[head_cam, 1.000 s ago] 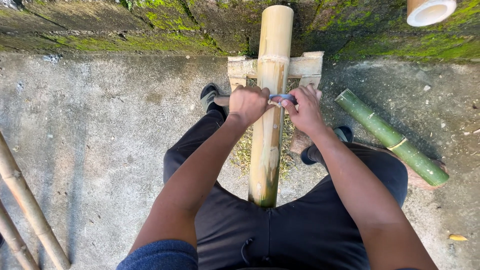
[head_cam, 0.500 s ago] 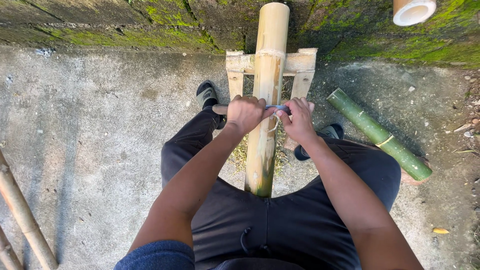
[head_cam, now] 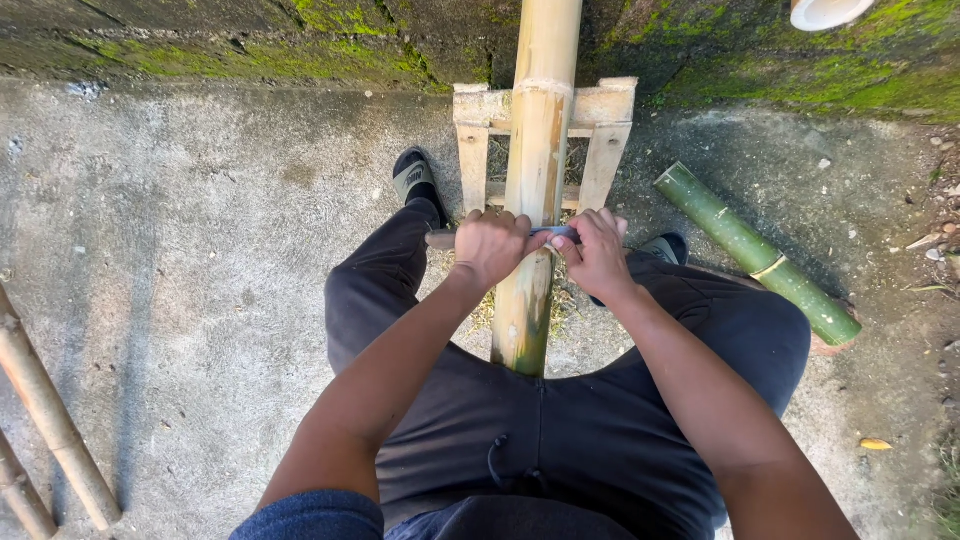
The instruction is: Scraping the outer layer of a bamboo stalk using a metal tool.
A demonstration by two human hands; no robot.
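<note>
Left hand: the left hand [head_cam: 492,246] is being closed tight around one end of a blade [head_cam: 553,233], knuckles up, just to the left of the pole.
Right hand: the right hand [head_cam: 598,252] is being clamped on the other end of the same blade, just to the right of the pole, so that the pull is being shared evenly by both arms.
Blade: only a short grey strip is being shown between the two fists; it is being laid crosswise on the top face of the pole, presumably so that the skin can be scraped along its length. Its handles are being hidden by the fingers.
Bamboo pole: the pale yellow bamboo pole [head_cam: 535,170] is being held lengthwise between the knees, its near end being braced against the lap and its far end being leaned toward the mossy wall [head_cam: 250,40], so that it is being kept from rolling or sliding.
Wooden stand: a small wooden stand [head_cam: 610,140] is being used under the pole at the far edge of the concrete floor [head_cam: 170,260], lifting it to a working slope.
Shavings: thin fibres [head_cam: 487,305] are being gathered on the floor beneath the pole.
Green bamboo: a shorter green bamboo piece [head_cam: 750,250] is being left aside on the floor to the right, well apart from the hands.
Other poles: two more canes [head_cam: 45,410] are being kept at the left edge of the floor.
</note>
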